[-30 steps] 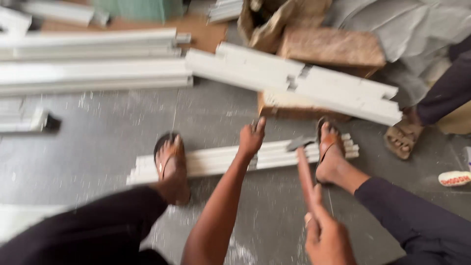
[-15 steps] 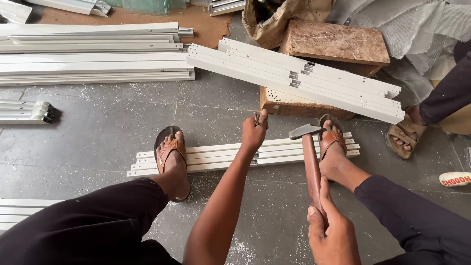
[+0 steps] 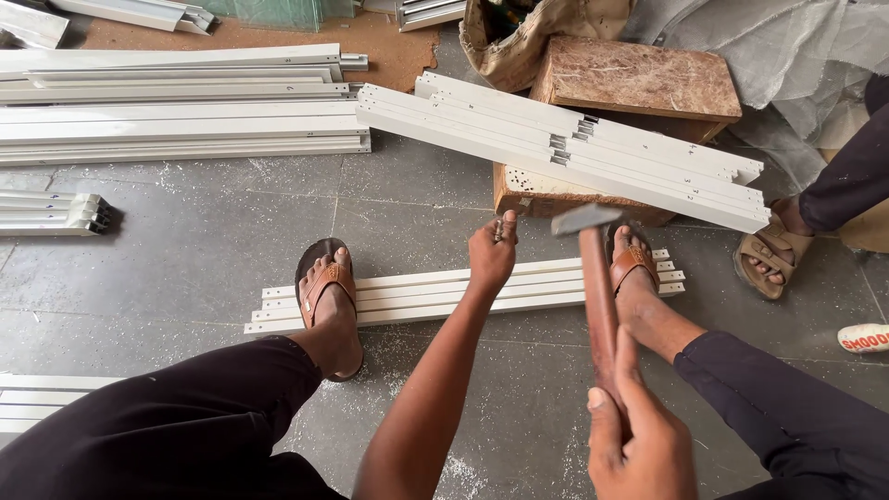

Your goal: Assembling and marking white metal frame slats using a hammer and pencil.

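The left hand (image 3: 491, 252) pinches a small nail (image 3: 501, 230) over the white strips (image 3: 435, 294) on the floor (image 3: 204, 241). The right hand (image 3: 639, 444) grips a raised hammer (image 3: 597, 287), fingers closed round its handle. The nail does not look driven in yet.

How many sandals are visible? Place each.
3: left sandal on the white strips, right sandal behind the hammer, third sandal on another person's foot, far right. Others may be hidden.

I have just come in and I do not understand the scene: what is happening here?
A person sits on the floor, both sandalled feet pinning a bundle of white profiles. The left hand pinches a small object above them; what it is cannot be told. The right hand holds a wooden-handled hammer, raised.
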